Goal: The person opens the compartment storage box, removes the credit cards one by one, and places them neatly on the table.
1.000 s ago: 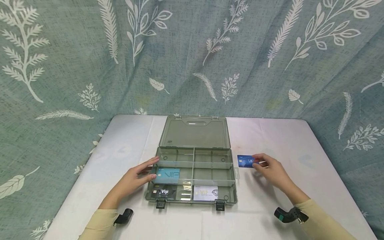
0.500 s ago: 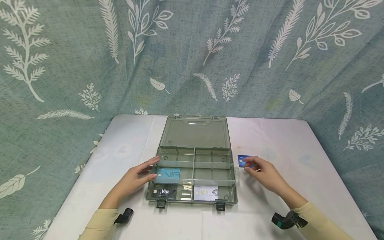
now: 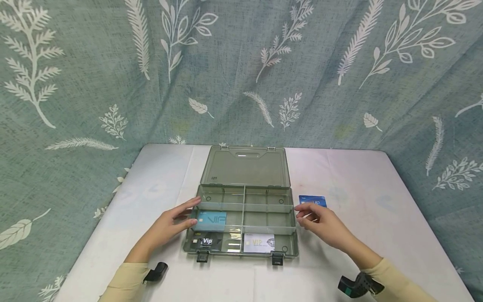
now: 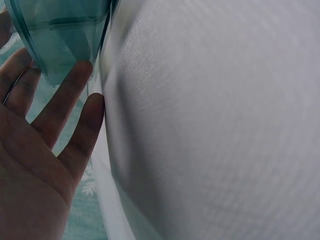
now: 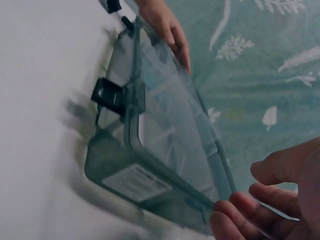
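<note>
A translucent grey-green plastic compartment box (image 3: 268,218) lies with its lid (image 3: 245,167) folded back. My left hand (image 3: 166,226) rests at its left side, fingers extended against the rim, as the left wrist view also shows. At the right rim, my right hand (image 3: 320,224) has bent fingers and holds nothing; in the right wrist view its thumb stands apart from the fingertips. A dark blue VIP card (image 3: 311,198) lies on the table, partly hidden behind this hand. Inside the box are a light blue VIP card (image 3: 212,221), a black Vip card (image 3: 206,241) and a white VIP card (image 3: 258,243).
The box stands on a white-covered table (image 3: 354,176), with two dark latches (image 3: 277,259) along its front. Leaf-patterned green fabric (image 3: 241,75) hangs behind and beside the table. Each wrist wears a black camera (image 3: 360,285).
My right hand has let go of the dark blue card, which stays on the table, and moved left to the box's right rim. The left hand has stayed put.
</note>
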### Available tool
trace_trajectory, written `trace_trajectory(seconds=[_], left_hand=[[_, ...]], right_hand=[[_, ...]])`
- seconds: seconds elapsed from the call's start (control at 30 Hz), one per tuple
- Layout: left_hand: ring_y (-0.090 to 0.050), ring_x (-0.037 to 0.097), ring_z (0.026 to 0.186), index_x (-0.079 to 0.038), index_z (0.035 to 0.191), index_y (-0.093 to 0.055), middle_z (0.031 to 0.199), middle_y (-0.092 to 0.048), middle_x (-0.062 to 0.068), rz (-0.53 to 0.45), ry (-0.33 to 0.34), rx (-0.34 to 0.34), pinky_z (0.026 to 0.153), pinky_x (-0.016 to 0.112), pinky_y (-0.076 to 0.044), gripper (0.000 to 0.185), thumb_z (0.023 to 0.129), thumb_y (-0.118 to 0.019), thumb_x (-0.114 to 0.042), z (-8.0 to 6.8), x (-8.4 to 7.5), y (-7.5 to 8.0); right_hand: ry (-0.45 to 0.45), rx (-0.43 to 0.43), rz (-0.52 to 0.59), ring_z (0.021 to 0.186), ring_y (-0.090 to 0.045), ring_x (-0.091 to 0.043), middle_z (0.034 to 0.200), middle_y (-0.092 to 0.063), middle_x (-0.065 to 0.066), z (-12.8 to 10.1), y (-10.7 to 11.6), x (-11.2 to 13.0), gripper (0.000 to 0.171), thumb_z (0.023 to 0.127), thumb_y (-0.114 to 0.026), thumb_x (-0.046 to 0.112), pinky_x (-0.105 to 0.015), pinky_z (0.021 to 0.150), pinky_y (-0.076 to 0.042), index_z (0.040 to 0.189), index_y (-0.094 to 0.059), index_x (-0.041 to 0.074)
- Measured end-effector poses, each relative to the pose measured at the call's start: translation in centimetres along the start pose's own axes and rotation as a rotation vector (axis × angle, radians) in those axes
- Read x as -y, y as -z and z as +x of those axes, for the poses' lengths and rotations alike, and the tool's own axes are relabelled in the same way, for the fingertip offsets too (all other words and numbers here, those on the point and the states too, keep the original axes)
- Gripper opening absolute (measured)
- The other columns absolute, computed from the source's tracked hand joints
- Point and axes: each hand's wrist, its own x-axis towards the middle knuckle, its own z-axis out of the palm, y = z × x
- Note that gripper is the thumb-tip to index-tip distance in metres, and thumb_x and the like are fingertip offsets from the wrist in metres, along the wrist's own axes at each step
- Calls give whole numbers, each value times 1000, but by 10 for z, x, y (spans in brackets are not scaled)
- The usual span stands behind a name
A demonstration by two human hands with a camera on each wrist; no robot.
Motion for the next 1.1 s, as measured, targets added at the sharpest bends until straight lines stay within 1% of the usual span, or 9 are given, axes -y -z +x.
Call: trace_trajectory(seconds=[0.23,0.4,0.57,0.77,0.87,0.97,1.1], left_hand=[[-58,35,128,-16,154,-47,162,-38,2,8,17,1,106,55,-48,60,99,-69,-26,-1,-1,1],[-60,35,127,-15,154,-47,162,-39,1,25,20,1,106,55,-49,60,99,-69,-27,-1,-1,1],[-60,35,127,-16,154,-47,162,-39,1,27,11,1,105,55,-49,60,99,-69,-25,-1,-1,1],[-59,36,127,-17,154,-47,162,-39,2,21,15,0,106,55,-49,60,99,-69,-26,-1,-2,1],[-59,36,127,-16,154,-47,162,-39,2,17,17,-1,106,55,-49,60,99,-69,-26,-1,-3,1],[-59,37,127,-15,154,-47,162,-39,2,20,17,-1,106,55,-49,60,99,-69,-26,-1,-3,1],[-59,36,127,-14,154,-47,162,-39,1,23,16,0,106,55,-49,60,99,-69,-26,0,-4,1]], right_hand=[[18,58,27,95,-68,-18,111,-70,-14,-4,-10,8,33,100,-68,17,-27,76,-60,129,-64,2],[37,93,58,96,-67,-18,111,-70,-14,-6,-17,13,34,100,-67,17,-27,79,-59,128,-64,-2],[23,131,83,96,-66,-15,111,-70,-13,-7,-24,17,33,100,-67,18,-26,80,-58,127,-65,-2],[-21,236,115,102,-65,-20,117,-69,-14,-8,-27,24,39,101,-66,22,-25,80,-58,131,-63,-3],[-47,295,150,109,-65,-24,123,-68,-15,-9,-29,26,43,101,-65,22,-25,85,-58,134,-60,-5],[-84,342,193,117,-64,-28,128,-66,-18,-9,-31,27,48,102,-65,22,-30,92,-58,138,-55,-8],[-126,385,226,124,-61,-33,134,-63,-21,-9,-33,29,56,102,-65,24,-43,102,-55,142,-50,-11]])
